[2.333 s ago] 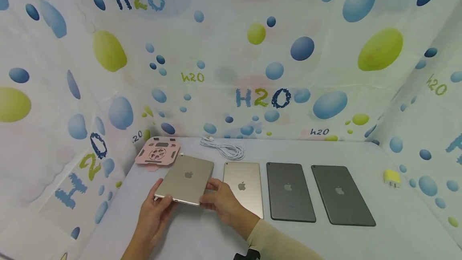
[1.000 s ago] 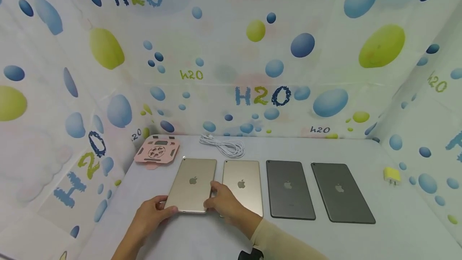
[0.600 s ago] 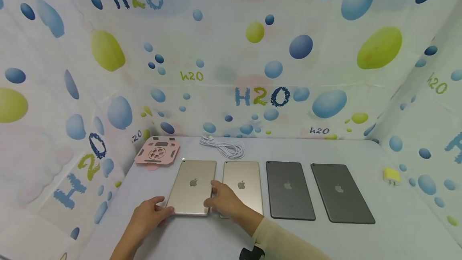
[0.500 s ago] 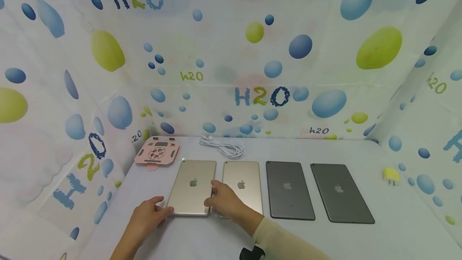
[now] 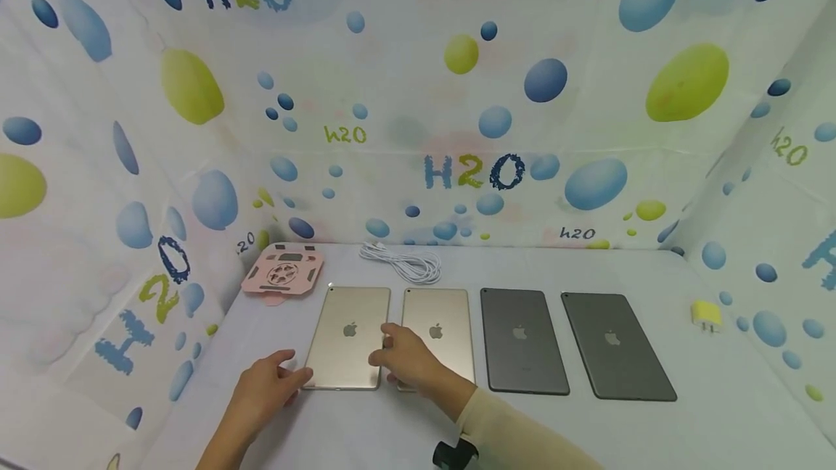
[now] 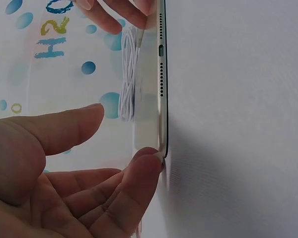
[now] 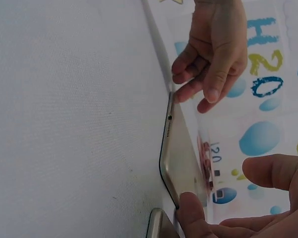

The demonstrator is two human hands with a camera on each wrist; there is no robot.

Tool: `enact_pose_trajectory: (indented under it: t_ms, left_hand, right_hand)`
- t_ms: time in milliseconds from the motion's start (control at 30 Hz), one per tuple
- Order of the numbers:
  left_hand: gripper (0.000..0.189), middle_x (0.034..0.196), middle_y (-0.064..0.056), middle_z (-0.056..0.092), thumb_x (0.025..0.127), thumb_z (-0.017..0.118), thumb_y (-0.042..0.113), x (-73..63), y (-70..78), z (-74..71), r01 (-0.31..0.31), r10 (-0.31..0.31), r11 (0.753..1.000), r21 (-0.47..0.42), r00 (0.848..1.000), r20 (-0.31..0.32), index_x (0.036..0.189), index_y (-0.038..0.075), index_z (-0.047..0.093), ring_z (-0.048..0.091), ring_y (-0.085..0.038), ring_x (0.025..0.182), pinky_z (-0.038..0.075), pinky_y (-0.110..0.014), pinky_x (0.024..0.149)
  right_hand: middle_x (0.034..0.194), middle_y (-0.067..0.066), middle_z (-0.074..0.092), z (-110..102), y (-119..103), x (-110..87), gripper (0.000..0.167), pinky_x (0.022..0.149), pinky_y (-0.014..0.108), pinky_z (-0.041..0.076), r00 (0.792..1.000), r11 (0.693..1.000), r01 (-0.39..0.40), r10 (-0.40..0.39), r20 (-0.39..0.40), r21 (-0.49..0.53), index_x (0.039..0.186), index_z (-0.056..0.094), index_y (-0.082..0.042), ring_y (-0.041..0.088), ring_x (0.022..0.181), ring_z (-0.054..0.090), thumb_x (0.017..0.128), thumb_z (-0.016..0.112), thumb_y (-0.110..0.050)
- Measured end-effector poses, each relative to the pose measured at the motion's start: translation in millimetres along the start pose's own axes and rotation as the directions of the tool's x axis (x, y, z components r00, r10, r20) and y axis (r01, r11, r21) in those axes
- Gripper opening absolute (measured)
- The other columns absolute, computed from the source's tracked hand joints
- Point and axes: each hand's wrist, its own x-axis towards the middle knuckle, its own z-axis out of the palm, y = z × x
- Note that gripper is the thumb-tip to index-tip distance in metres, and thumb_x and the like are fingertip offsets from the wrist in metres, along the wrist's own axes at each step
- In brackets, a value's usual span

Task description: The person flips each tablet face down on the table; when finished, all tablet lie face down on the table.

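Observation:
A gold tablet (image 5: pixel 349 357) lies back side up at the left end of a row on the white table. My left hand (image 5: pixel 264 386) is at its near left corner, thumb lifted off and a fingertip right at the corner in the left wrist view. At its right edge is my right hand (image 5: pixel 418 363), thumb and index finger spread, with a fingertip close to the tablet's corner in the right wrist view. Beside it, partly covered by my right hand, lies a second gold tablet (image 5: pixel 451 307). Two dark grey tablets (image 5: pixel 522 354) continue the row rightward.
A pink folding stand (image 5: pixel 287 274) sits at the back left. Behind the gold tablets lies a coiled white cable (image 5: pixel 411 265). A yellow and white charger plug (image 5: pixel 707 316) is at the far right. Patterned curtains (image 5: pixel 392 78) enclose the back and sides.
The left gold tablet, earlier held tilted in both hands, has come down and right to lie flat in the row. Both hands have loosened from it, the left drawing slightly away.

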Motion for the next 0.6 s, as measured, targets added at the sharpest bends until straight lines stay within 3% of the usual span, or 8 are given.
enact_pose_trajectory:
  t_ms: [233, 367, 500, 600]
  left_hand:
    - [0.065, 0.074, -0.002, 0.068, 0.093, 0.071, 0.029, -1.7, 4.7, -1.9, -0.013, 0.013, 1.0, 0.002, 1.0, 0.0, 0.136, -0.015, 0.052, 0.06, -0.015, 0.063, 0.049, -0.032, 0.056]
    - [0.066, 0.086, -0.008, 0.073, 0.093, 0.07, 0.034, 1.5, 0.1, -0.5, 0.001, -0.001, 1.0, 0.012, 1.0, 0.015, 0.136, -0.013, 0.052, 0.063, -0.016, 0.067, 0.052, -0.034, 0.059]
    - [0.066, 0.102, -0.017, 0.074, 0.095, 0.068, 0.038, 9.6, -7.8, -1.6, -0.004, 0.004, 1.0, 0.003, 1.0, 0.011, 0.138, -0.009, 0.054, 0.067, -0.016, 0.074, 0.055, -0.036, 0.062]
    - [0.065, 0.111, -0.022, 0.072, 0.096, 0.066, 0.04, 15.1, -10.2, -6.5, -0.014, 0.014, 1.0, 0.009, 1.0, 0.009, 0.139, -0.007, 0.054, 0.07, -0.02, 0.079, 0.058, -0.04, 0.066]
  right_hand:
    - [0.14, 0.028, 0.056, 0, 2, 0.3, 0.068, 0.069, 0.038, 0.061, 1.0, 1.0, 0.012, -0.013, 0.014, 0.019, 0.147, 0.047, 0.003, 0.025, 0.098, 0.067, 0.087, 0.072, -0.014]
    - [0.143, 0.026, 0.054, -6, 6, -0.9, 0.06, 0.068, 0.039, 0.06, 0.998, 0.999, 0.034, -0.036, 0.052, 0.038, 0.145, 0.05, 0.003, 0.029, 0.102, 0.066, 0.091, 0.069, -0.017]
    - [0.151, 0.02, 0.048, -25, 8, -1.0, 0.057, 0.076, 0.042, 0.06, 0.996, 0.995, 0.069, -0.074, 0.057, 0.076, 0.148, 0.05, -0.004, 0.032, 0.108, 0.066, 0.096, 0.065, -0.021]
    - [0.154, 0.019, 0.045, -54, 9, -1.3, 0.054, 0.082, 0.046, 0.06, 0.992, 0.989, 0.125, -0.126, 0.013, 0.083, 0.148, 0.051, -0.007, 0.035, 0.113, 0.064, 0.098, 0.063, -0.02]
